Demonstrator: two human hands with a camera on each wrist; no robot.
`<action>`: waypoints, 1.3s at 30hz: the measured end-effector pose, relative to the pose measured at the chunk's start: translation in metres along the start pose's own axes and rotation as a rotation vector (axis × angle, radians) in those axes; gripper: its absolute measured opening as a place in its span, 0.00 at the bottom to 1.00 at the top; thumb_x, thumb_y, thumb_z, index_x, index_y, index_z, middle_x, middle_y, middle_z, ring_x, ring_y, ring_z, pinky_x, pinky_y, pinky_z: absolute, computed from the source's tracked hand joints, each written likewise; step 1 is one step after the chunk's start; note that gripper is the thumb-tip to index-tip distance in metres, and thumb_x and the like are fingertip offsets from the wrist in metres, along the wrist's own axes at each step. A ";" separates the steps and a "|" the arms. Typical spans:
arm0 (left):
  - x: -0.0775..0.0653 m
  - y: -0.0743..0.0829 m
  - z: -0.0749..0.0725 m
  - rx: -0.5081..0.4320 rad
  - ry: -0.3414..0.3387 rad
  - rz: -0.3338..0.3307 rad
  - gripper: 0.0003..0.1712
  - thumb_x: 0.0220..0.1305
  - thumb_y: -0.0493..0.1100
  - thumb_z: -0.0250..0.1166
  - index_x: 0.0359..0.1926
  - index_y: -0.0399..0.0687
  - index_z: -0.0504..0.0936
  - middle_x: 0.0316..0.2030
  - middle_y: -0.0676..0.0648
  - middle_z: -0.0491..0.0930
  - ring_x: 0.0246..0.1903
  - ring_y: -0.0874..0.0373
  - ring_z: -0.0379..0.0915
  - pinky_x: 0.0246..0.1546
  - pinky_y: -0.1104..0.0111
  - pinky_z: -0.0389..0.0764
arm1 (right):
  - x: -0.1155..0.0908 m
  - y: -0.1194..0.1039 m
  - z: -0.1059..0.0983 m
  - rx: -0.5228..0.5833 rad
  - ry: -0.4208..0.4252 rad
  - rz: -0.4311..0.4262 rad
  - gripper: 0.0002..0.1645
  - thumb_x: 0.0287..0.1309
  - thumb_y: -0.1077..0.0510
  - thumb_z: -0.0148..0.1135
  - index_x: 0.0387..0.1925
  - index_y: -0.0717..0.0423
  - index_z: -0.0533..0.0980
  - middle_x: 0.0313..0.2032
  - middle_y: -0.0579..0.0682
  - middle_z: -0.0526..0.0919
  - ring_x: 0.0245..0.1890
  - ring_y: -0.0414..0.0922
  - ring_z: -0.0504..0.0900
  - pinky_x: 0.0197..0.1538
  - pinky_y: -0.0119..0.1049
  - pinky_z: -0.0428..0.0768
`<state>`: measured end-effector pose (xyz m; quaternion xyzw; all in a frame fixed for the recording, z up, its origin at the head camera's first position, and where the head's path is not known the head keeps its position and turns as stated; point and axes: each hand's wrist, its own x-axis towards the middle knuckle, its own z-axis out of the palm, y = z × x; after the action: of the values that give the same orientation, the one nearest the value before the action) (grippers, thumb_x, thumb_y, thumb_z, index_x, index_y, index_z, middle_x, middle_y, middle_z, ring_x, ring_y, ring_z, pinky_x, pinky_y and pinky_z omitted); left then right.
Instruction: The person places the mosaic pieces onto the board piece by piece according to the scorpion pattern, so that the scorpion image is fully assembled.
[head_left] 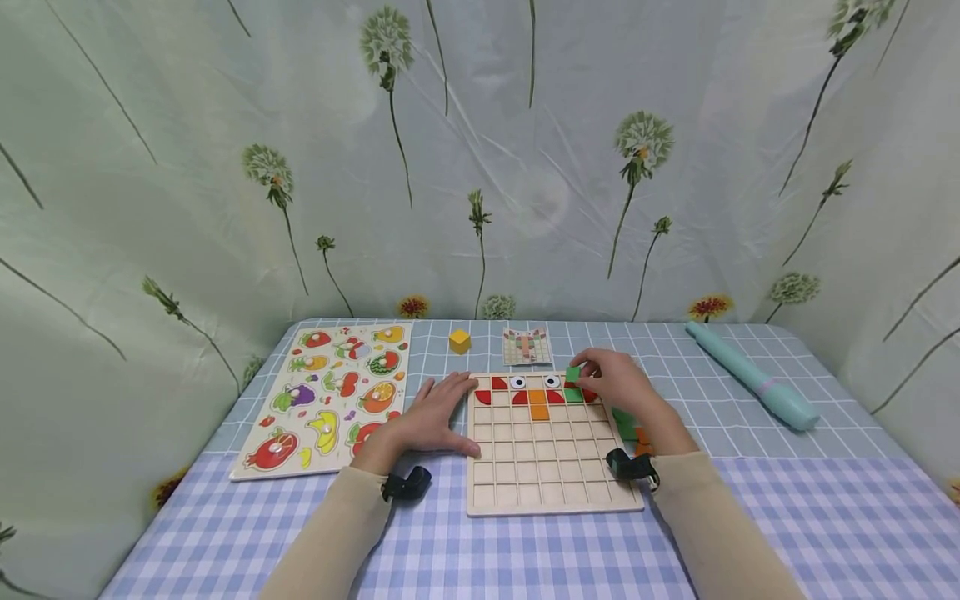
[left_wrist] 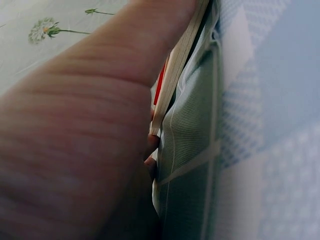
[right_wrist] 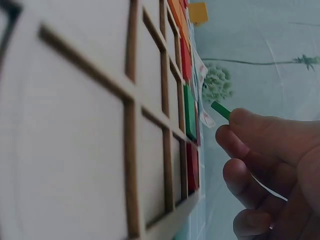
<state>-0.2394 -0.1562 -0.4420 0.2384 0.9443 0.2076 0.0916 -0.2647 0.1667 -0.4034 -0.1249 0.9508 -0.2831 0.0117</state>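
Observation:
A wooden grid board (head_left: 517,467) lies on the table, its top rows partly filled with red, orange, green and eye-marked tiles. My right hand (head_left: 618,382) pinches a green tile (right_wrist: 220,109) between thumb and index finger, just above the board's upper right cells. Below that tile, a green tile (head_left: 573,396) sits in the grid beside red ones. My left hand (head_left: 427,417) rests along the board's left edge with fingers spread, thumb near the rim. In the left wrist view the forearm and palm (left_wrist: 90,115) hide most of the board.
Left of the board lies a fruit puzzle (head_left: 307,417). Behind it are a yellow cube (head_left: 460,341) and a small pattern card (head_left: 527,347). Loose green and orange tiles (head_left: 625,425) lie under the right wrist. A teal tube-like object (head_left: 750,375) lies at right.

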 end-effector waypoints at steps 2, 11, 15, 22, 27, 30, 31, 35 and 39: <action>0.001 0.000 0.000 0.000 0.001 -0.003 0.64 0.45 0.69 0.76 0.77 0.51 0.57 0.79 0.44 0.50 0.80 0.46 0.39 0.78 0.43 0.36 | 0.000 -0.003 0.001 -0.002 0.000 -0.014 0.13 0.63 0.60 0.65 0.50 0.55 0.81 0.35 0.51 0.83 0.34 0.45 0.78 0.38 0.37 0.79; 0.000 0.001 0.000 -0.003 0.001 -0.008 0.64 0.45 0.69 0.76 0.77 0.51 0.57 0.79 0.44 0.51 0.80 0.46 0.39 0.78 0.43 0.35 | 0.001 -0.017 0.010 0.016 0.015 -0.045 0.15 0.63 0.58 0.65 0.51 0.55 0.81 0.34 0.50 0.84 0.32 0.44 0.78 0.34 0.34 0.77; -0.001 0.003 -0.002 -0.007 -0.004 -0.011 0.64 0.45 0.69 0.76 0.77 0.51 0.57 0.79 0.44 0.51 0.80 0.46 0.39 0.78 0.43 0.35 | 0.002 -0.023 0.014 0.026 0.030 -0.063 0.14 0.63 0.58 0.65 0.50 0.54 0.82 0.34 0.49 0.84 0.34 0.44 0.79 0.37 0.36 0.78; -0.001 0.003 -0.003 -0.013 -0.001 -0.011 0.63 0.46 0.67 0.76 0.77 0.50 0.57 0.78 0.44 0.52 0.80 0.47 0.41 0.78 0.43 0.35 | 0.004 -0.038 0.022 0.162 0.024 -0.072 0.15 0.62 0.60 0.65 0.50 0.56 0.82 0.34 0.51 0.83 0.31 0.44 0.78 0.34 0.33 0.77; -0.001 0.003 -0.004 -0.018 -0.007 -0.003 0.63 0.46 0.68 0.76 0.77 0.50 0.57 0.78 0.44 0.52 0.80 0.47 0.41 0.78 0.43 0.35 | 0.005 -0.046 0.031 0.256 -0.016 -0.059 0.16 0.63 0.60 0.63 0.52 0.56 0.81 0.35 0.51 0.83 0.30 0.43 0.77 0.32 0.32 0.76; 0.000 0.003 -0.004 -0.016 -0.007 -0.002 0.63 0.46 0.68 0.76 0.77 0.50 0.57 0.78 0.44 0.52 0.79 0.46 0.41 0.78 0.42 0.35 | 0.005 -0.051 0.037 0.276 -0.030 -0.049 0.16 0.64 0.60 0.63 0.53 0.54 0.81 0.35 0.51 0.83 0.31 0.43 0.78 0.31 0.32 0.75; 0.000 0.003 -0.004 -0.016 -0.004 -0.001 0.63 0.46 0.68 0.76 0.77 0.50 0.57 0.78 0.44 0.52 0.79 0.46 0.41 0.78 0.42 0.35 | 0.005 -0.054 0.038 0.281 -0.033 -0.046 0.16 0.64 0.60 0.62 0.53 0.54 0.81 0.35 0.51 0.83 0.31 0.43 0.78 0.31 0.32 0.75; 0.000 0.002 -0.004 -0.008 0.003 -0.002 0.63 0.46 0.68 0.76 0.77 0.50 0.57 0.78 0.44 0.52 0.80 0.47 0.41 0.78 0.42 0.35 | 0.004 -0.062 0.045 0.293 -0.045 -0.008 0.16 0.64 0.61 0.62 0.53 0.53 0.81 0.35 0.52 0.83 0.26 0.43 0.74 0.28 0.32 0.71; 0.000 0.003 -0.003 -0.008 -0.003 0.002 0.63 0.46 0.69 0.76 0.76 0.50 0.57 0.78 0.43 0.52 0.79 0.46 0.41 0.78 0.42 0.35 | 0.001 -0.067 0.052 0.278 -0.057 0.025 0.16 0.63 0.61 0.62 0.51 0.51 0.82 0.35 0.50 0.83 0.22 0.42 0.72 0.25 0.31 0.70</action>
<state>-0.2397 -0.1551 -0.4379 0.2394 0.9430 0.2111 0.0939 -0.2456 0.0844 -0.4104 -0.1184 0.9032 -0.4082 0.0594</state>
